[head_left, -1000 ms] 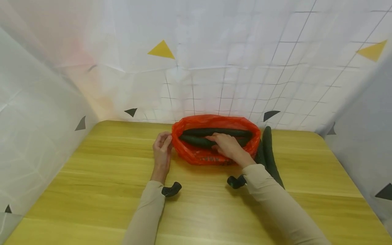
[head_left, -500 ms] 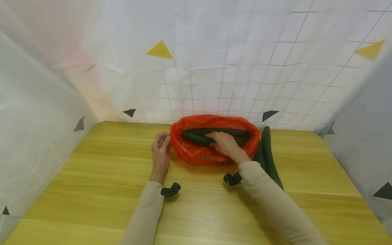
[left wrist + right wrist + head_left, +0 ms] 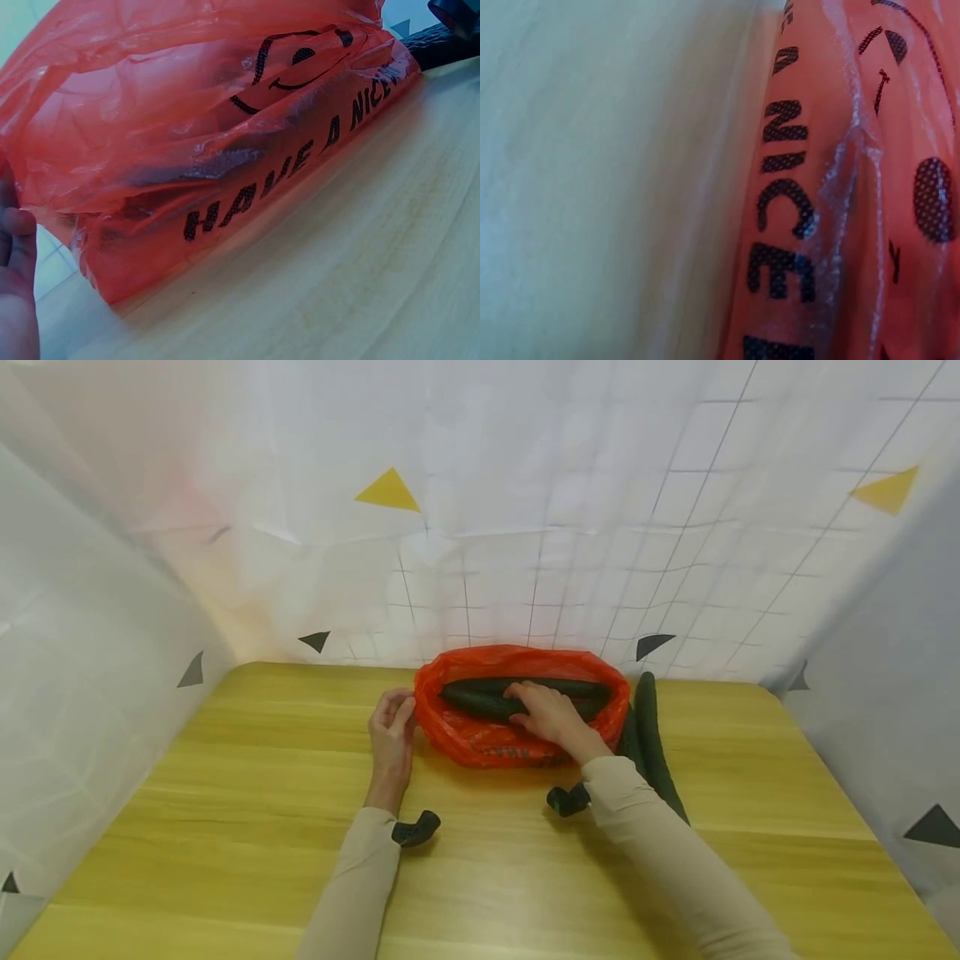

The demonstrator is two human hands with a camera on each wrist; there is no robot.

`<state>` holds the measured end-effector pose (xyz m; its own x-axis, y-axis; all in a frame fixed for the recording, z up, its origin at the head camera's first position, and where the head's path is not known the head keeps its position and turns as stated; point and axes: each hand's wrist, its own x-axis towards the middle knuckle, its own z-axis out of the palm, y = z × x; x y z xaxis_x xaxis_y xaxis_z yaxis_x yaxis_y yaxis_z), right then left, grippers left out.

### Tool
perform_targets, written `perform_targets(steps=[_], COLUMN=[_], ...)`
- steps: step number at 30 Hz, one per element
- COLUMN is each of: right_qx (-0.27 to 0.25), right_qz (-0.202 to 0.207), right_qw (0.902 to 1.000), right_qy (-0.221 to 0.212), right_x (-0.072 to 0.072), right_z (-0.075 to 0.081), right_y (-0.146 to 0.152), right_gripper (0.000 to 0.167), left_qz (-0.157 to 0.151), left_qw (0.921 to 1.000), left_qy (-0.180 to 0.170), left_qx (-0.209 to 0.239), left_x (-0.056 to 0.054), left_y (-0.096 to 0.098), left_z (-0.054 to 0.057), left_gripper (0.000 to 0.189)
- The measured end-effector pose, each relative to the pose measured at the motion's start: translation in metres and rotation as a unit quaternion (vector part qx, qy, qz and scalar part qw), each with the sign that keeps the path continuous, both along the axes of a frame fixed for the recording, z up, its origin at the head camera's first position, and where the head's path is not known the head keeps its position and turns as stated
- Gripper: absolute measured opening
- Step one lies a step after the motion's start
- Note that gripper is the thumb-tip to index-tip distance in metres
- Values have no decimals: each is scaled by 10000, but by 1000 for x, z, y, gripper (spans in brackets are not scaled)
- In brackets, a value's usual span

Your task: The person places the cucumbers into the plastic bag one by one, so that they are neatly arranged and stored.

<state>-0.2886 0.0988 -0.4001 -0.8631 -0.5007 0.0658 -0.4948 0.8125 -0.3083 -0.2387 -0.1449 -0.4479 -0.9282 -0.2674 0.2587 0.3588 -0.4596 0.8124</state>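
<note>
A red plastic bag (image 3: 457, 750) lies with its mouth spread wide near the back of the table. Inside it, a rear cucumber (image 3: 562, 685) and a front cucumber (image 3: 480, 704) lie side by side. My right hand (image 3: 551, 714) reaches in over the near rim and grips the front cucumber, thumb on the near side. It is out of sight in the right wrist view, where the bag's printed side (image 3: 832, 187) shows. My left hand (image 3: 390, 727) pinches the bag's left rim; its thumb (image 3: 22, 232) appears at the edge of the left wrist view.
Outside the bag, on its right, a long cucumber (image 3: 652, 735) lies beside another cucumber (image 3: 630, 739), partly hidden by the bag and sleeve. Dark wrist devices (image 3: 417, 829) stick out from both sleeves. White sheeting (image 3: 480, 568) walls the wooden table (image 3: 262, 760) at back and sides.
The front cucumber and right hand have shifted slightly rightward relative to the bag's left end. My left hand keeps its place at the rim. The head view has drifted a little.
</note>
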Motion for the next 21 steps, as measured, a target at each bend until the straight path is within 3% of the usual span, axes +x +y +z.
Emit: perform_targets(steps=[8,14,21], right_qx=[-7,-257,-524], right_qz=[-126,-197,-237], right_qw=[9999,9995,9983], right_qy=[-26,-22,-41], right_x=[4,7,8], right_z=[2,11,16], right_y=[9,15,23], right_gripper=[35,30,30], left_qz=[-34,-29,-11], left_qw=[9999,9999,9999], left_qy=[-81,-87,-47], left_qx=[-105,-96,-124], left_x=[1,1,1], left_y=[2,1,0], left_z=[-1,-1,0], left_gripper=[46,39,44])
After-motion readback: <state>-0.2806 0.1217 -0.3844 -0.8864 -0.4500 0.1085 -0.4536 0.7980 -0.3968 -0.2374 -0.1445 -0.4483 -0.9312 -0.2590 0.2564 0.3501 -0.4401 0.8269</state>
